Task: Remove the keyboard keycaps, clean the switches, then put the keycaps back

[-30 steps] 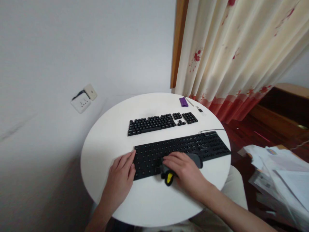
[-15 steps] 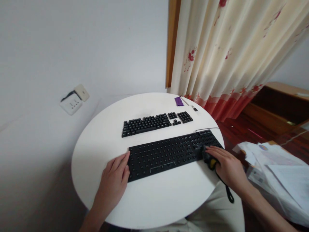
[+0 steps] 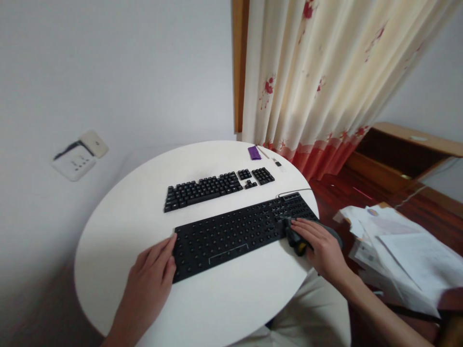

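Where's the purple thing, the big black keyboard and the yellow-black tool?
purple thing (image 3: 254, 153): head view, its flat top.
big black keyboard (image 3: 231, 233): head view, middle of its top.
yellow-black tool (image 3: 293, 238): head view, its black end.

White wall (image 3: 137, 72) beyond left hand (image 3: 148, 282), socket plate (image 3: 74, 161) low on it. Beyond right hand (image 3: 321, 243): cream red-flowered curtain (image 3: 325, 82), dark wooden floor (image 3: 333, 190), wooden cabinet (image 3: 408, 149). Soft, even daylight.

Soft, even daylight diffused through cream red-flowered curtain (image 3: 318, 82). Round white tabletop (image 3: 217, 308) brightly lit, left rim faintly shaded. Long black keyboard (image 3: 235, 231) rendered sharp. Edges bent by wide lens; white papers (image 3: 405, 241) smeared.
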`<state>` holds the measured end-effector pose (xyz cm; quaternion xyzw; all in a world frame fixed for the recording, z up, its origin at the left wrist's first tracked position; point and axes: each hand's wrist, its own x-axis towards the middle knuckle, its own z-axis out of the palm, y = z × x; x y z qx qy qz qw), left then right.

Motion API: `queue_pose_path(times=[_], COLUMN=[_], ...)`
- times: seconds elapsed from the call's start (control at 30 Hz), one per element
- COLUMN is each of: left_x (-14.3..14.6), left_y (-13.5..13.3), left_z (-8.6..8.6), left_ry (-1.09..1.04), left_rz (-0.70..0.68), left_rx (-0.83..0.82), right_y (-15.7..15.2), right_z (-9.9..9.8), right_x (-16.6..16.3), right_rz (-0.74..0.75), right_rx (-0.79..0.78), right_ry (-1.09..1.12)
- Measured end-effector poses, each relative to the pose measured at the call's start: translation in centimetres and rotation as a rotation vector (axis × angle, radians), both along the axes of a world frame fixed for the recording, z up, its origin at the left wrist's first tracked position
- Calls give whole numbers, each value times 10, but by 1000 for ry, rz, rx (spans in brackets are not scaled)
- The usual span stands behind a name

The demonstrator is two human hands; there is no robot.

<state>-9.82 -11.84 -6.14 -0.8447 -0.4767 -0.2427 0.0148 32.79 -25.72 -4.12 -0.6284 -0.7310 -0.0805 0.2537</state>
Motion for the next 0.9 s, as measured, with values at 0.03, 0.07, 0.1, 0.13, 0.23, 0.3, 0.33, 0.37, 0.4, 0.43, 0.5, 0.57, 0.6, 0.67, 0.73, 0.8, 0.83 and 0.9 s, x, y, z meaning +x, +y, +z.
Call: queue_pose_path(times=[0.03,0.07,0.1,0.13,0.23,0.3,0.33,0.37,0.4,0.43,0.5,0.57,0.6,0.67,0.73,0.8,0.83,0.9], left_x=[0,0,0,0,0,0,0,0,-1,-1,-1,-1,-1,-1,0,0,0,1], left_y=[0,1,1,1,1,1,1,2,2,2,2,2,1,1,0,0,0,0], left_z=[-1,-1,-1,-1,-2,-2,-2,-3,-3,-3,-3,-2,-2,-2,-2,-1,-1,-1], left_ry=[1,1,0,-1,3,7,8,9,12,17,28,35,35,30,23,14,12,16], left_rz=[-3,-2,0,3,4,0,-5,-12,-16,-19,-22,-16,-13,-2,13,25,25,16], left_rx=[4,7,11,15,22,29,34,38,41,43,41,32,25,12,3,3,5,14], right_y=[-2,-4,-7,-9,-14,-16,-17,-17,-18,-18,-19,-20,-20,-21,-22,-23,-23,-20], right_z=[0,0,1,2,7,9,9,8,7,5,0,-5,-7,-9,-7,-3,-1,4], right_x=[11,24,37,48,62,52,43,32,22,14,9,19,29,52,70,77,76,64], right_rz=[-79,-166,-255,-336,-467,-411,-327,-220,-111,-19,57,-17,-85,-243,-380,-462,-478,-467], right_rx=[1,-1,-4,-5,54,126,136,121,89,47,-11,-1,15,26,0,-4,16,82], right_ry=[-5,-10,-17,-23,-15,16,28,32,27,15,-8,-17,-18,-26,-37,-43,-39,-12])
